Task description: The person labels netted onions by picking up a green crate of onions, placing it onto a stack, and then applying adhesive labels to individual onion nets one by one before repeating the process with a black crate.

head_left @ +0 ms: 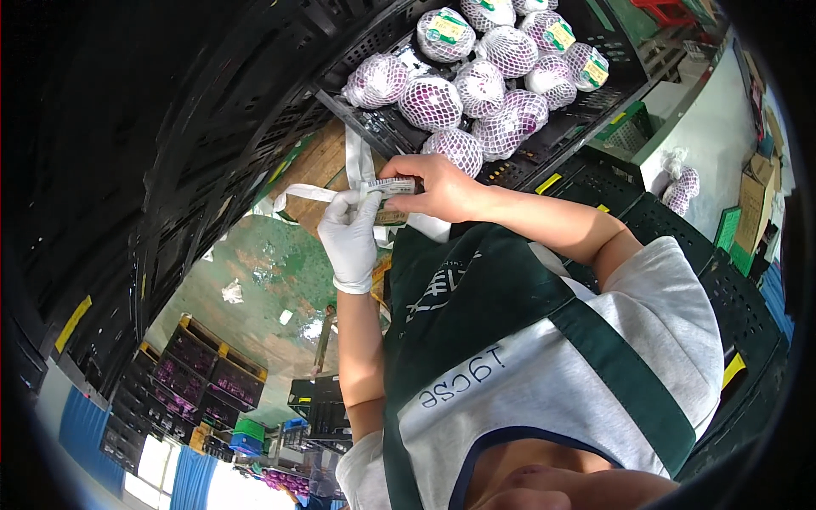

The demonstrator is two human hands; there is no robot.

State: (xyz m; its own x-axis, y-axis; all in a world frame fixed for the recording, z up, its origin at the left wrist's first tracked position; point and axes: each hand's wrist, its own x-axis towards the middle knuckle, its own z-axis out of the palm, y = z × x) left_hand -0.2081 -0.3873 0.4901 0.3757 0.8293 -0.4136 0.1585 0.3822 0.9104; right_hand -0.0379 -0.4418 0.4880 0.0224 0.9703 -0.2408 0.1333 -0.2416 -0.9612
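My left hand [349, 238], in a white glove, pinches the near edge of a small block of printed labels [388, 189]. Bare fingers of my right hand [444, 189] close around the same labels from the other side. Long white paper strips [358, 157] trail from the labels, up toward the crate and off to the left. Just beyond my hands is a black plastic crate [371, 127] holding several round purple vegetables [430, 103], perhaps cabbages, in white mesh netting. Some of them carry a green and yellow label [447, 29].
Tall black crates [212, 110] stack up on the left, and more dark crates [671, 229] stand at the right. Scraps of white litter [232, 291] lie on the wet green floor [255, 255]. Crates of purple produce [183, 361] sit farther back. Cardboard [750, 204] leans at far right.
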